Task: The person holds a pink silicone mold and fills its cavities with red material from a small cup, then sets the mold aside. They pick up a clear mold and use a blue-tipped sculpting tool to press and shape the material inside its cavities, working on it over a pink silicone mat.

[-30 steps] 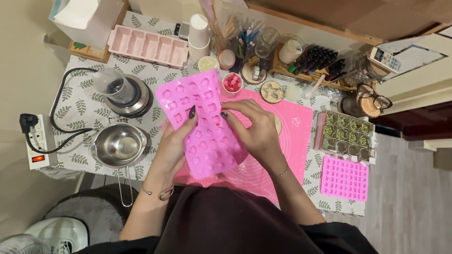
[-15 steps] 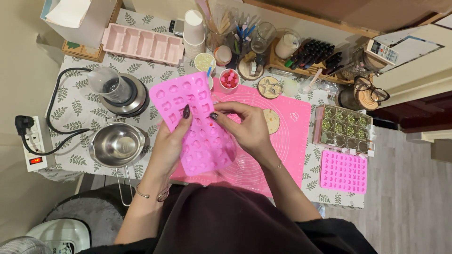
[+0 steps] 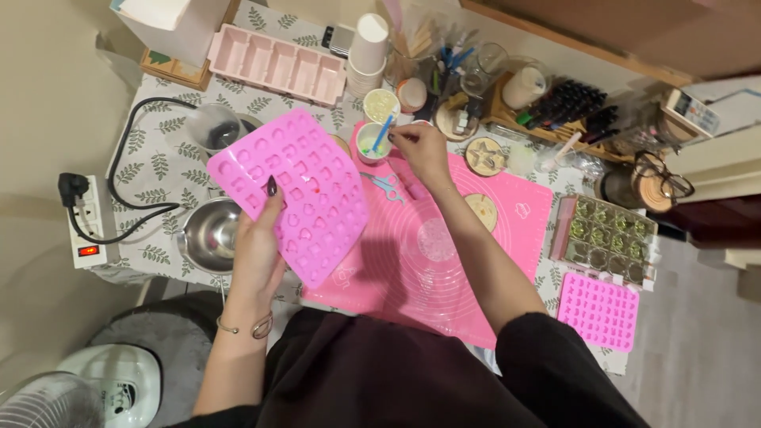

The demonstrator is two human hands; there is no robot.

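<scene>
Two hands are working over a pink silicone mat (image 3: 444, 261) in the head view. The left hand (image 3: 258, 246) is gripping a pink silicone mould (image 3: 305, 194) by its lower edge, holding it tilted above the mat's left side and a steel bowl (image 3: 208, 234). The right hand (image 3: 420, 147) is pinching something small, too small to identify, just beside a white cup (image 3: 371, 143) holding a blue stick (image 3: 383, 131).

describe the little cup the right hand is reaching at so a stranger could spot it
Start at the big pink mat covering the table's middle and go to its far left corner. There, just beside the right hand, sits a small white cup. Unlike the similar cup behind it, this one has a blue stick standing in it.
</scene>
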